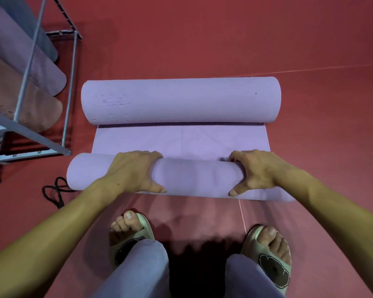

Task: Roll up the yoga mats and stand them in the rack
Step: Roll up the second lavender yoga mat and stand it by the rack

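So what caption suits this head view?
Both hands, left and right, roll a lilac yoga mat on the red floor beside a metal rack.

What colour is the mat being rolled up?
Light purple mat, clearest in the head view.

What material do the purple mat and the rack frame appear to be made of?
Purple mat: probably soft foam, matte; it curls into thick rolls and shows small dents on the far roll. Rack frame: likely metal, painted grey; thin straight bars with a dull sheen.
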Demonstrator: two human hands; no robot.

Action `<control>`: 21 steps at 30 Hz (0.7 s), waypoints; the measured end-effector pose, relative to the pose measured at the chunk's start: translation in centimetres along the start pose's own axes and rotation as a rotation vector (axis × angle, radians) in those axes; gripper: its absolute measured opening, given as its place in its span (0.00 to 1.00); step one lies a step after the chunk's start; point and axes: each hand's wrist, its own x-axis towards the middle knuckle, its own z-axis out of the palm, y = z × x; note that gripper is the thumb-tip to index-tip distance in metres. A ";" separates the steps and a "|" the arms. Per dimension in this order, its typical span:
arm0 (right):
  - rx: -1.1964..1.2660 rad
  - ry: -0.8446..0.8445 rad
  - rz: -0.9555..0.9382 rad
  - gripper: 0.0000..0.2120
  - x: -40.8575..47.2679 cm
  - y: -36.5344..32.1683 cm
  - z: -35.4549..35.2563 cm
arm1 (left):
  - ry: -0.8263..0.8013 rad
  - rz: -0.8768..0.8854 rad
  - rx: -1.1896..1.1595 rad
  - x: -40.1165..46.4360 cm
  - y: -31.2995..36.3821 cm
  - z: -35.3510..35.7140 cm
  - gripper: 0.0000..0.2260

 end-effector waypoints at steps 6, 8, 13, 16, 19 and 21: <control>0.138 -0.043 0.031 0.46 0.1 0.8 -0.2 | -0.029 -0.038 -0.119 1.0 0.3 -0.1 0.44; 0.083 -0.019 0.004 0.46 0.0 0.9 -0.2 | -0.022 -0.050 -0.130 1.2 0.2 0.0 0.44; -0.038 0.021 -0.011 0.46 -0.1 0.8 -0.2 | -0.008 -0.052 -0.166 1.2 0.2 0.2 0.43; -0.099 0.048 -0.025 0.49 -0.1 0.5 -0.6 | -0.019 -0.059 -0.217 1.4 -0.1 0.1 0.43; -0.096 0.125 -0.050 0.47 -0.2 -0.5 -0.6 | -0.073 -0.068 -0.222 2.0 -0.2 -0.3 0.42; -0.145 0.195 -0.112 0.41 -0.4 -1.8 -0.2 | -0.101 -0.070 -0.213 2.3 -0.3 -0.6 0.43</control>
